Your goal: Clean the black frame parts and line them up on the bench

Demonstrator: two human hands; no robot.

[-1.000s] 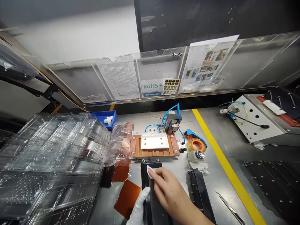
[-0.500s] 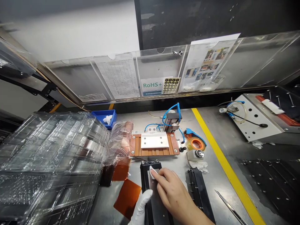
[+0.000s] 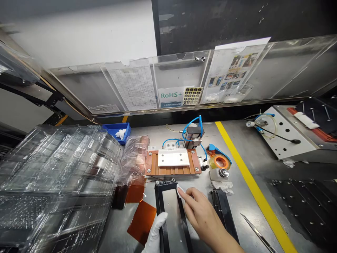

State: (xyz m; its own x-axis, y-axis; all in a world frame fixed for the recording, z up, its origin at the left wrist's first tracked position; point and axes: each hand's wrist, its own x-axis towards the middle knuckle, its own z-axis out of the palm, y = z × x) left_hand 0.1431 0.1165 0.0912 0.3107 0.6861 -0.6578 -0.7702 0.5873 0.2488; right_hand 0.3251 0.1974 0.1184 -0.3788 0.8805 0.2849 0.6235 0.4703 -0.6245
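Card (image 3: 170, 96) reads "RoHS+" while right grip (image 3: 201, 212) pinches white cloth (image 3: 179, 192) and left grip (image 3: 156, 230) clasps black frame (image 3: 159, 197).

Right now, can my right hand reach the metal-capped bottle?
Likely yes: nothing seems to block the right hand from the bottle, though that hand holds a white wipe at the black-edged part.

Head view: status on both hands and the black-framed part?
Gloved left hand on left edge of black-framed part. Bare right hand holding white cloth near far right corner. Brown fixture beyond far end.
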